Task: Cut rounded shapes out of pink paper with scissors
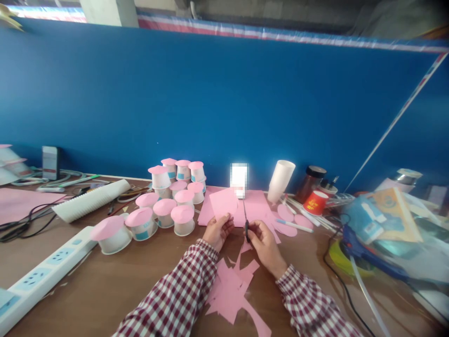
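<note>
My left hand (220,230) is closed on the lower edge of a piece of pink paper (224,202), thumb on top. In my right hand (265,243) is a pair of scissors (246,229) with dark handles, its blades pointing away from me beside the paper's right edge. Larger pink sheets (257,208) lie flat behind both hands. Pink paper scraps (229,285) are heaped on the table between my forearms. Right of the sheets lie pink paper ovals (286,212) with a marker (294,225) across them.
Several upturned paper cups with pink tops (183,215) stand at left, near a power strip (52,271) and a stack of white cups (93,200). Another cup stack (280,181), a red cup (315,202), a dark jar (310,184) and a blue glue gun (372,255) with its cord are at right.
</note>
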A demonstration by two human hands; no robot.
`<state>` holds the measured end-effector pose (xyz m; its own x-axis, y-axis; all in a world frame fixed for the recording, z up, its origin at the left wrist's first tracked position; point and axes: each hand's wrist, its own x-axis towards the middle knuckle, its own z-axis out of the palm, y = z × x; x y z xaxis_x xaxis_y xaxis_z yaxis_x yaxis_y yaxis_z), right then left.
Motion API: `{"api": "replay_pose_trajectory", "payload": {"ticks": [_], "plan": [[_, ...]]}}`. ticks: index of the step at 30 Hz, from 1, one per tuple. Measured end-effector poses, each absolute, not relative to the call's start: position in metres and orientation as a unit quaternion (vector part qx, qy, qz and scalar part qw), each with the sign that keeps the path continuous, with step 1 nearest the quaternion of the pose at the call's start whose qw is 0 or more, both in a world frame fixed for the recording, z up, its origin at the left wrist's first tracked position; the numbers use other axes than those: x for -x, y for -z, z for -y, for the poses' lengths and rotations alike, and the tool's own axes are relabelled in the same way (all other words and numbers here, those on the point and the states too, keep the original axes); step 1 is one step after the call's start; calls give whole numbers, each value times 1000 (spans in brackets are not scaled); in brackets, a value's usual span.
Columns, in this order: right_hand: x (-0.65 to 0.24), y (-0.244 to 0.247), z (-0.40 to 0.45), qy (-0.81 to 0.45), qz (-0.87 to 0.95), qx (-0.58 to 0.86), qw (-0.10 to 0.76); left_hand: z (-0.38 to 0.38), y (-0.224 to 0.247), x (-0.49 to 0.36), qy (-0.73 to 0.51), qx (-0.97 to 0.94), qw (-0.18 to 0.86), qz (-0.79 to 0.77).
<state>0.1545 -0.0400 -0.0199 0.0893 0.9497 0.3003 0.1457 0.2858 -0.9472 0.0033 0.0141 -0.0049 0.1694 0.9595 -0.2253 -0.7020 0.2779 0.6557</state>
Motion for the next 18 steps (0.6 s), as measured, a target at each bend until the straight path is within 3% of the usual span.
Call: {"api": "replay_pose_trajectory", "payload": {"ticks": [18], "plan": [[-153, 17, 41, -388, 575, 469, 547, -14, 5, -5, -565, -201, 734, -318]]}}
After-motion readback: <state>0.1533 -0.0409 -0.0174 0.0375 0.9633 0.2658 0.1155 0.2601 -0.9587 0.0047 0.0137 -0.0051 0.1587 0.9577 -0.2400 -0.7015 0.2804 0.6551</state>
